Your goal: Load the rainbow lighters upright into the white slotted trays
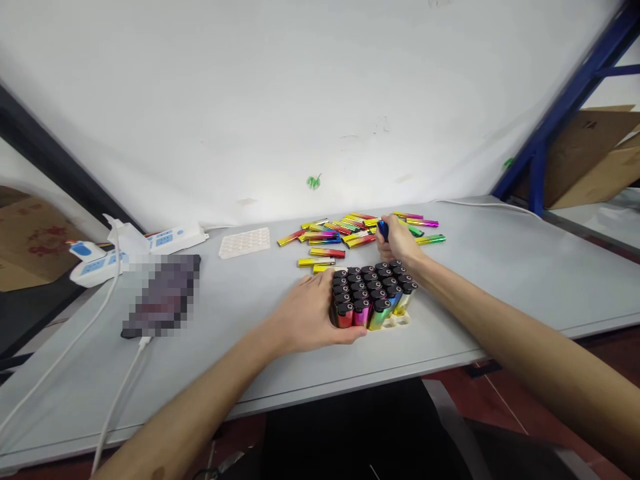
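Observation:
Several lighters [361,312] with black tops stand upright in rows in a white tray [403,321], whose front right holes hold nothing. Around the left side of these rows curves my left hand [313,313], its thumb along the front and its fingers behind the left edge. Beyond the tray, my right hand [397,241] is closed on a blue lighter [383,229], near a loose pile. That pile of shiny coloured lighters [345,230] lies flat toward the back of the table.
A second white tray [245,243] lies flat on the grey table [225,360], left of the pile. White power strips [175,237] and a blurred dark object [165,293] with a cable are at the left. A white wall [300,100] rises behind.

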Motion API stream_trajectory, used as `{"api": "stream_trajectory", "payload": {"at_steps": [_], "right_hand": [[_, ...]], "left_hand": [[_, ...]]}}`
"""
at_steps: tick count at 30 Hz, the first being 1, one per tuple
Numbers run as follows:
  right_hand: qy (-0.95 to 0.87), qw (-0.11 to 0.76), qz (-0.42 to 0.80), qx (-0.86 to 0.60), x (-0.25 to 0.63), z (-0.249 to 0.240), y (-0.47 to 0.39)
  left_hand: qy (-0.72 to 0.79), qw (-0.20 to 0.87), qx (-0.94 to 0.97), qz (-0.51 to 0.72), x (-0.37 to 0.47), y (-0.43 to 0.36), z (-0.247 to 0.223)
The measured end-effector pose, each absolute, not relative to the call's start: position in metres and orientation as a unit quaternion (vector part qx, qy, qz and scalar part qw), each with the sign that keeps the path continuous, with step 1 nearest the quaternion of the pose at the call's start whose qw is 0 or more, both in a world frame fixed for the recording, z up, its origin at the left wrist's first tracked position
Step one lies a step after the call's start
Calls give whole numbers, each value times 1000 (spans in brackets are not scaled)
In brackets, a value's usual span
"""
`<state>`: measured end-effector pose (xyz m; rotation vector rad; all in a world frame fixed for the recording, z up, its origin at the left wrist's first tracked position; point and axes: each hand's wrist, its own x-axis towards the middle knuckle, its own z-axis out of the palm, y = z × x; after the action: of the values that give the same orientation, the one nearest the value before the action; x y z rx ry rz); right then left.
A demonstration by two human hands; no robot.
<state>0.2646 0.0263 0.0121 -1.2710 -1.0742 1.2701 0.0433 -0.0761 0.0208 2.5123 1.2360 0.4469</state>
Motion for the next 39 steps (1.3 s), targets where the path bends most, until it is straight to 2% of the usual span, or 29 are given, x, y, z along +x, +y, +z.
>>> {"api": "stream_trajectory", "payload": {"at_steps": [8,13,16,21,32,39], "right_hand": [[-468,517,490,-523,267,6,26],[-580,525,353,-513,282,23,-1],[-657,469,267,-526,301,47,-32],[-718,435,226,-495,325,78,-81],[-805,287,59,-516,289,50,-121],[-820,212,-33,-531,283,55,-125]], "left_hand": [[421,157,881,148,35,-69,23],[423,165,877,156,33,-68,23],[423,167,878,154,33,-67,23],[424,165,878,151,33,-69,25],[413,158,882,164,33,-68,25],[418,155,881,156,34,-68,26]]}}
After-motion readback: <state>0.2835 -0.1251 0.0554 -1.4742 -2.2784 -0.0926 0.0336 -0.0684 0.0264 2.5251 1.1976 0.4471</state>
